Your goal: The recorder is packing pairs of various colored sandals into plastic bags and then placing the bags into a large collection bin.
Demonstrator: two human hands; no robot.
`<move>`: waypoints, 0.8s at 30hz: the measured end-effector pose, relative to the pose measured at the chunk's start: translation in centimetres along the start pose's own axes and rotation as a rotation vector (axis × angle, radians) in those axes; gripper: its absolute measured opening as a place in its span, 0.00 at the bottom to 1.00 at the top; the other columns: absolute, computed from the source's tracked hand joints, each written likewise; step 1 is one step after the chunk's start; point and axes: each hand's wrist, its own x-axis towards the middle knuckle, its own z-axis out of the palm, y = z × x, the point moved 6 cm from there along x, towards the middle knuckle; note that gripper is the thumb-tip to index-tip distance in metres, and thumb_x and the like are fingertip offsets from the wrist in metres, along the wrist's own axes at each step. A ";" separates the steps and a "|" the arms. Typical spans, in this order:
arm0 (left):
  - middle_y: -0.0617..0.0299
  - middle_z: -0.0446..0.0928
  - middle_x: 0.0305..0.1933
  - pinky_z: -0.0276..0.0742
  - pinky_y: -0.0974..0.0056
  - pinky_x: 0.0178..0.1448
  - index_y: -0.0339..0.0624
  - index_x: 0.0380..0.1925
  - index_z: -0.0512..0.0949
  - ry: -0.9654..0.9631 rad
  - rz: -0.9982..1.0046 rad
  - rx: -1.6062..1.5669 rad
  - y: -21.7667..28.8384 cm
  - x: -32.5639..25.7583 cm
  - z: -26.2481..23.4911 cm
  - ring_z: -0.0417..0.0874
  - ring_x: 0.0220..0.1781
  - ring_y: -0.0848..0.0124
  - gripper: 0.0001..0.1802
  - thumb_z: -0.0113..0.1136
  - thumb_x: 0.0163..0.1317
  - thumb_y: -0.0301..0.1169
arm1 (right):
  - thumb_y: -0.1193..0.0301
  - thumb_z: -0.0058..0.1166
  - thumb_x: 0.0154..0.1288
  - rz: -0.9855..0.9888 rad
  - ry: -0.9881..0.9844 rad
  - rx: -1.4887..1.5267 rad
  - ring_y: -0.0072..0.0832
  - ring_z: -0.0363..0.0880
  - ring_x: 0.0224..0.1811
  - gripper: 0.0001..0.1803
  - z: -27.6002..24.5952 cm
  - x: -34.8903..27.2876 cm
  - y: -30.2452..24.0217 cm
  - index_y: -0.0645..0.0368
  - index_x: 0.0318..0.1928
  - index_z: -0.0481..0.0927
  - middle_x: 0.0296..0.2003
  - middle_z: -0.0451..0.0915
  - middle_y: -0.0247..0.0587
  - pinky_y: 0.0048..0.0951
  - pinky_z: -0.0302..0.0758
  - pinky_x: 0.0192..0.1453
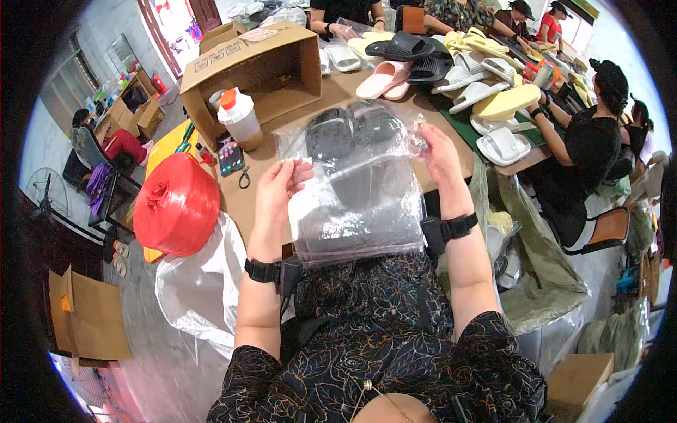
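Observation:
In front of me a pair of black slippers shows through glossy clear plastic; I cannot tell whether they lie fully inside. The clear plastic bag spreads from the slippers toward my lap, with several layered edges at its near end. My left hand is closed at the bag's left edge, its fingertips against the film. Thumb and fingers of my right hand pinch the crumpled upper right corner.
A cardboard box stands open on its side behind a white bottle and a phone. To the left sits a red twine roll. Slippers pile up at the far right, where a person in black sits. Sacks hang beside the table.

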 end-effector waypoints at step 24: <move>0.62 0.85 0.32 0.68 0.75 0.26 0.34 0.42 0.83 -0.098 -0.107 0.486 -7.2 -5.2 -5.0 0.81 0.28 0.81 0.11 0.61 0.68 0.32 | 0.71 0.59 0.69 0.255 -0.039 -0.454 0.12 0.72 0.26 0.09 -8.0 -11.2 6.1 0.62 0.46 0.82 0.27 0.79 0.26 0.16 0.65 0.30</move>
